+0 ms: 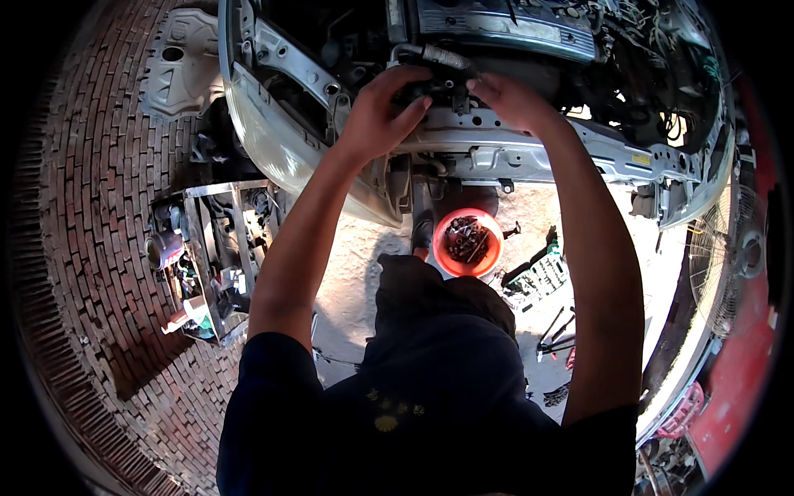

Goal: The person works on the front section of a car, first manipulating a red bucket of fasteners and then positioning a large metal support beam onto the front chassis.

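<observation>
A long, silver metal crossbar with round holes (496, 126) is lying across the front of the open car; its long axis is running from left to right, and its right end is curving toward the person in this wide view. A small, dark metal part (449, 85) is sitting at the far edge of the crossbar, nearer to its left end, between the two hands; which way this part is pointing, I cannot tell, because it is too dark there. The left hand (385, 116) is reaching over the crossbar, with its forearm slanting forward and to the right; its fingers are curving inward and its thumb is standing apart from them, but whether the fingertips are grasping something, I cannot tell. The right hand (513, 101) is also reaching over the crossbar, with its forearm slanting forward and to the left; its fingers are bending toward the dark part, and their grip is not showing clearly. A ribbed, silver engine cover (513, 31) is lying beyond the crossbar. On the near side of the crossbar, a round, orange-red bucket (497, 242) is standing on the ground, holding dark metal pieces (467, 240).
</observation>
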